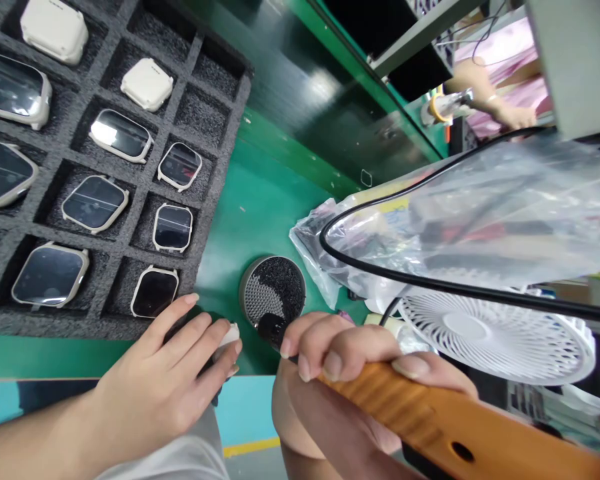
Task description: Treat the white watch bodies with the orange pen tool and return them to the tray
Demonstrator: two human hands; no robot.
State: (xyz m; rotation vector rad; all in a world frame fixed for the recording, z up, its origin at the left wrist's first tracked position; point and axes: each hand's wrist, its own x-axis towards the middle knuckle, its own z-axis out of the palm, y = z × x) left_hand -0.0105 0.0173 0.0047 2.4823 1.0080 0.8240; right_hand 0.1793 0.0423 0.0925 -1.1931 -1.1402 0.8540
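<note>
My right hand (350,353) is wrapped around an orange electric screwdriver (420,413). Its black nose (271,328) points at the near rim of a small round cup (247,280), which holds a pile of tiny black pieces, apparently screws, over a perforated metal surface. My left hand (165,380) curls over a pale watch case (229,335) near the table's front edge; most of the case is hidden under the fingers. Beside that hand, a watch (155,292) lies screen up in the nearest corner compartment of a grey foam tray (145,180).
Several more watches, some face down, sit in the foam tray. Right of the cup are a clear plastic bag (480,220), a black cable (410,273) and a white fan (480,333). Beyond the green table (245,187), another person's arm (485,93) shows at upper right.
</note>
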